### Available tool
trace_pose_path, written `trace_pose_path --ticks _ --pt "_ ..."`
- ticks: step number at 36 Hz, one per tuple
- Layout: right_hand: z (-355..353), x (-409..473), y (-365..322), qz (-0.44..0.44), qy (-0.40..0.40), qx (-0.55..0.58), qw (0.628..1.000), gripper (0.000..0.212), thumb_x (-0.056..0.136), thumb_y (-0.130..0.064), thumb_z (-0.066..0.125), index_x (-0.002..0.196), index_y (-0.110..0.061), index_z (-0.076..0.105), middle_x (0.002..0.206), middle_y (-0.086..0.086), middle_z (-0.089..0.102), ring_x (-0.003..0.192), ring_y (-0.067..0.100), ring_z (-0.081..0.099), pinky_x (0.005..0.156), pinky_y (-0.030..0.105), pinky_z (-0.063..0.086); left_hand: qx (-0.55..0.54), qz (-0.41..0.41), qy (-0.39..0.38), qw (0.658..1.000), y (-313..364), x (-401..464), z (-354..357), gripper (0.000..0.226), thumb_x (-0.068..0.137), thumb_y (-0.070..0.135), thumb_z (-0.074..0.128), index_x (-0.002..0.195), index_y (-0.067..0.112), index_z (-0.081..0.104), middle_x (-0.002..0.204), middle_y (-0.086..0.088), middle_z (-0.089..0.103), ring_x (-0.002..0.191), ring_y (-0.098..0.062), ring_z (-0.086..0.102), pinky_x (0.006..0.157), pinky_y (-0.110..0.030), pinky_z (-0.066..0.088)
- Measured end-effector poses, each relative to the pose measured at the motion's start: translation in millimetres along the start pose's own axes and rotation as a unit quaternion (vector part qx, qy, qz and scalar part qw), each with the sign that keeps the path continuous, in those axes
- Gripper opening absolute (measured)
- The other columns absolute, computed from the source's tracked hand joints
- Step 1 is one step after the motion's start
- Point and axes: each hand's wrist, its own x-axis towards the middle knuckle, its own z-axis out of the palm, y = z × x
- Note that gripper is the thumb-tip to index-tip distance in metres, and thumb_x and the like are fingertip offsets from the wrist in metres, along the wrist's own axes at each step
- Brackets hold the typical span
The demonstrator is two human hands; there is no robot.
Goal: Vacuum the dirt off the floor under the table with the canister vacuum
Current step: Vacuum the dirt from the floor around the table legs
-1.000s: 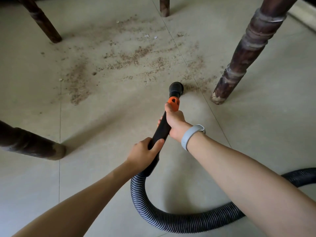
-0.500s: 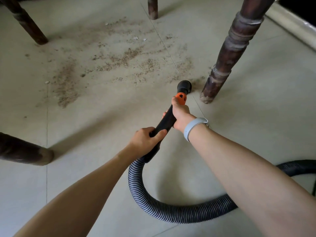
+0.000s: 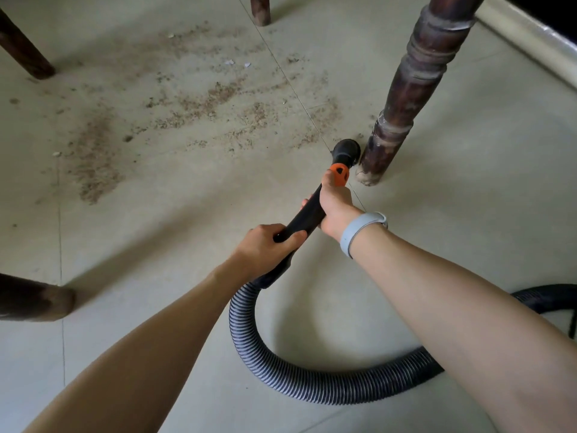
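Brown dirt (image 3: 199, 107) lies scattered over the pale tile floor between the table legs. The black vacuum handle (image 3: 307, 214) ends in a round nozzle (image 3: 346, 150) that sits on the floor right beside the near right table leg (image 3: 402, 98). My right hand (image 3: 335, 203) grips the handle just below its orange slider (image 3: 338, 174). My left hand (image 3: 268, 245) grips the handle's lower end, where the ribbed grey hose (image 3: 312, 385) begins. The hose loops across the floor and leaves at the right edge. The canister is out of view.
Other dark wooden legs stand at the far left (image 3: 25, 54), top centre (image 3: 259, 9) and near left (image 3: 31, 296). A pale skirting board (image 3: 530, 45) runs along the upper right. A grey band (image 3: 359, 231) circles my right wrist.
The nozzle has slid to the right over the floor, from the open tile to right against the near right table leg. Both hands kept their grip on the handle.
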Motion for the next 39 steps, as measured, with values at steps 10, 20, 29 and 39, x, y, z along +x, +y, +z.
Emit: trace_pose_path --ticks 10,20,29,39 --pt "-4.8 21.7 -28.2 -0.002 -0.006 0.072 0.997 0.042 0.097 -0.047 0.044 0.115 -0.009 0.046 0.082 0.008 0.057 0.059 0.021 0.059 0.076 0.037 0.056 0.034 0.003 -0.024 0.999 19.0 39.7 -8.8 0.036 0.088 0.056 0.050 0.074 0.024 0.057 0.073 0.003 0.061 0.076 -0.018 0.059 0.067 -0.027 0.046" --pt "-6.0 19.8 -11.3 -0.002 -0.040 0.115 0.993 0.044 0.097 -0.047 0.046 0.108 -0.004 0.045 0.079 0.008 0.055 0.067 0.021 0.058 0.071 0.034 0.054 0.091 0.006 0.010 0.996 13.5 26.7 -4.5 0.033 0.087 0.059 0.047 0.071 0.030 0.049 0.075 0.003 0.068 0.075 -0.018 0.064 0.070 -0.032 0.052" --pt "14.8 9.6 -6.6 0.004 -0.065 0.072 0.995 0.041 0.096 -0.047 0.047 0.092 -0.006 0.047 0.080 0.009 0.056 0.067 0.022 0.059 0.080 0.039 0.056 0.070 -0.016 0.026 0.997 -0.8 11.6 -13.4 0.036 0.088 0.058 0.047 0.072 0.026 0.050 0.069 0.004 0.063 0.073 -0.019 0.062 0.067 -0.030 0.049" --pt "27.9 -1.8 5.2 0.015 -0.092 0.091 0.992 0.041 0.095 -0.046 0.051 0.091 -0.005 0.046 0.074 0.010 0.051 0.060 0.023 0.054 0.063 0.037 0.051 0.073 -0.036 0.051 0.995 -8.0 -9.0 -16.3 0.037 0.089 0.058 0.046 0.076 0.023 0.050 0.063 0.006 0.064 0.066 -0.015 0.060 0.057 -0.026 0.044"
